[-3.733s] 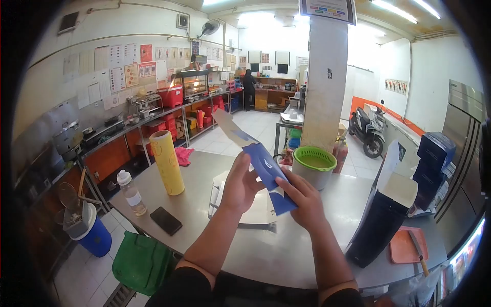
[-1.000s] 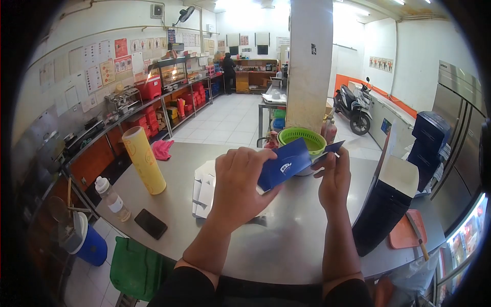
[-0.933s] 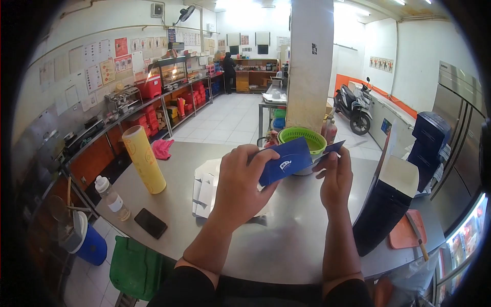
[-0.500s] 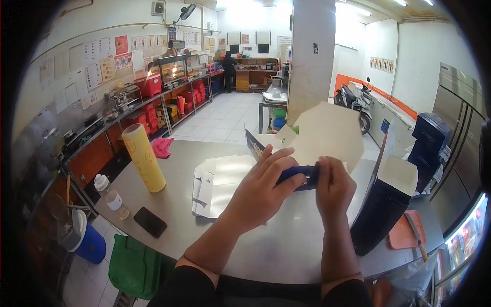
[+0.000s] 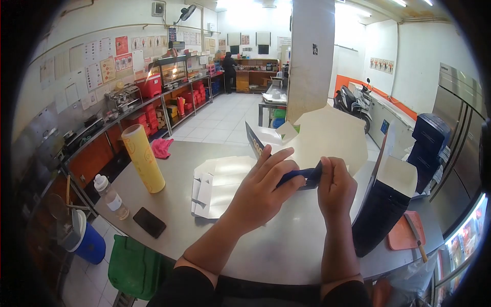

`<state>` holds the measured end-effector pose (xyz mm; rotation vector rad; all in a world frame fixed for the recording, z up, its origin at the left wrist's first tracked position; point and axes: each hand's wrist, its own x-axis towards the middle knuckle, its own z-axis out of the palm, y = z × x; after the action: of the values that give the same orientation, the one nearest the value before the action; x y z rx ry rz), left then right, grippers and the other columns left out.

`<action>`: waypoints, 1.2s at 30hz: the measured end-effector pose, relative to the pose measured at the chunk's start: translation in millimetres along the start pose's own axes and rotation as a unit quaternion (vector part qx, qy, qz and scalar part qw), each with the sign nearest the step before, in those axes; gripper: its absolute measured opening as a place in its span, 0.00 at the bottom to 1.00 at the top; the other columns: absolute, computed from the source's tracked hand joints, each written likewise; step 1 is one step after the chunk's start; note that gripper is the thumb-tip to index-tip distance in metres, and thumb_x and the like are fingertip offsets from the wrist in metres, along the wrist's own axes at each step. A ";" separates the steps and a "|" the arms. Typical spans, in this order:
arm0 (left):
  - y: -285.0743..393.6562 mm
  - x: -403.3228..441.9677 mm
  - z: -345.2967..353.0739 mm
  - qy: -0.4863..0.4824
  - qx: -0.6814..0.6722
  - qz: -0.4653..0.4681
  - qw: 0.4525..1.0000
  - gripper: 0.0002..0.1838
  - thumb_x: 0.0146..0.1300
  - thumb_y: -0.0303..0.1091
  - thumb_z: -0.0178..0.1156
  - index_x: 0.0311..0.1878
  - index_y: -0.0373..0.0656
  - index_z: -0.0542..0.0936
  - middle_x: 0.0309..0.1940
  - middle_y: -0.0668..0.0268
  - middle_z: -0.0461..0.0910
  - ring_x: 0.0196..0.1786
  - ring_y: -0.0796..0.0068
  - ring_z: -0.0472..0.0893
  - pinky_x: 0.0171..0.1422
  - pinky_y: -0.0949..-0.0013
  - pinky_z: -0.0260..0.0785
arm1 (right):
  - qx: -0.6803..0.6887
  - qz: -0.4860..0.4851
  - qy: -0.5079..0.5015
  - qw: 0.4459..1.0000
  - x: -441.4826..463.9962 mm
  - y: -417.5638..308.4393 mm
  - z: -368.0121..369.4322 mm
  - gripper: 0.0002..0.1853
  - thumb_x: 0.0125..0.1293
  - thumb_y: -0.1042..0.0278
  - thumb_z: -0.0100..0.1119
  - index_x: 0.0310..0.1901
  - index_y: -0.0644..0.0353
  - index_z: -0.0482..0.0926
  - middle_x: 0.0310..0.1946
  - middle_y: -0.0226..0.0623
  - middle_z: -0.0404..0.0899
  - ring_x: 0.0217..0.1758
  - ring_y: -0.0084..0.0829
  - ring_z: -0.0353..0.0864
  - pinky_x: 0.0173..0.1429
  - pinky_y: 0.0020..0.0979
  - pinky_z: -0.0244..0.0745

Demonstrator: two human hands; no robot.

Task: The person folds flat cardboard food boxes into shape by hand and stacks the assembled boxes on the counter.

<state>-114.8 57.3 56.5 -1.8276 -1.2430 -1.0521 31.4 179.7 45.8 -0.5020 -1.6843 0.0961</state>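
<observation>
A part-folded cardboard food box (image 5: pixel 332 134), pale inside and dark blue outside, stands above the steel table with its broad lid panel raised. My left hand (image 5: pixel 268 179) is closed on its near blue wall, index finger along the top and thumb in front. My right hand (image 5: pixel 336 185) pinches the blue flap at the near right corner, which bends between the two hands. Left of the box lies a flat, unfolded white box blank (image 5: pixel 225 176). To the right stands a stack of dark blue boxes (image 5: pixel 381 210), pale on top. My hands hide part of the held box.
On the steel table (image 5: pixel 204 250) are a yellow roll (image 5: pixel 144 159), a clear bottle (image 5: pixel 111 197), a phone (image 5: pixel 150 222) and a pink cloth (image 5: pixel 162 148). An orange board (image 5: pixel 401 233) with a knife (image 5: pixel 415 233) lies right. A person (image 5: pixel 229 71) stands at the far counter.
My right hand has shifted slightly right, and the blue flap between my hands is bent more. The raised lid panel has tilted down a little. My left hand stays nearly in place.
</observation>
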 end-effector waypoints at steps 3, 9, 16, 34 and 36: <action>0.8 -0.1 1.6 0.001 -0.009 0.006 1.000 0.10 0.60 0.24 0.71 0.43 0.49 0.86 0.52 0.65 0.77 0.73 0.57 0.75 0.83 0.38 0.64 | -0.010 -0.019 -0.002 1.000 0.8 -1.1 -2.8 0.06 0.77 0.69 0.63 0.39 0.56 0.81 0.24 0.39 0.82 0.24 0.42 0.85 0.29 0.38 0.76; -0.3 0.3 4.9 -0.003 -0.020 0.007 1.000 0.09 0.61 0.25 0.72 0.43 0.46 0.85 0.54 0.65 0.76 0.75 0.53 0.74 0.82 0.35 0.65 | -0.023 -0.039 -0.009 0.999 1.6 -2.3 -4.5 0.06 0.76 0.68 0.64 0.38 0.56 0.81 0.23 0.38 0.82 0.23 0.42 0.84 0.29 0.39 0.76; -4.1 -1.5 4.2 0.002 -0.032 0.021 0.999 0.09 0.61 0.22 0.70 0.44 0.45 0.85 0.59 0.65 0.76 0.77 0.49 0.71 0.81 0.35 0.65 | -0.028 -0.053 -0.008 0.998 -1.6 -7.8 -6.0 0.05 0.76 0.68 0.65 0.39 0.55 0.81 0.23 0.37 0.82 0.24 0.40 0.84 0.29 0.38 0.75; -22.6 -4.6 23.3 0.324 -0.590 -0.290 0.681 0.64 0.61 0.34 0.78 0.86 0.62 0.36 0.86 0.60 0.36 0.87 0.44 0.45 0.83 0.35 0.53 | 0.355 0.104 -0.064 0.927 -1.6 3.0 -8.7 0.30 0.87 0.41 0.35 0.43 0.63 0.76 0.26 0.27 0.74 0.31 0.19 0.71 0.40 0.23 0.65; -32.7 -15.5 18.7 0.294 -0.745 -0.299 0.519 0.41 0.68 0.37 0.69 0.80 0.62 0.60 0.76 0.63 0.66 0.77 0.61 0.70 0.75 0.47 0.70 | 0.353 0.084 -0.095 0.927 -3.8 3.6 -6.2 0.30 0.87 0.41 0.35 0.42 0.62 0.75 0.27 0.28 0.74 0.32 0.19 0.71 0.40 0.24 0.65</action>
<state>-144.6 77.5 37.4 -1.4340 -0.2255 -3.5205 38.7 180.2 42.2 -0.0859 -1.6515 0.8672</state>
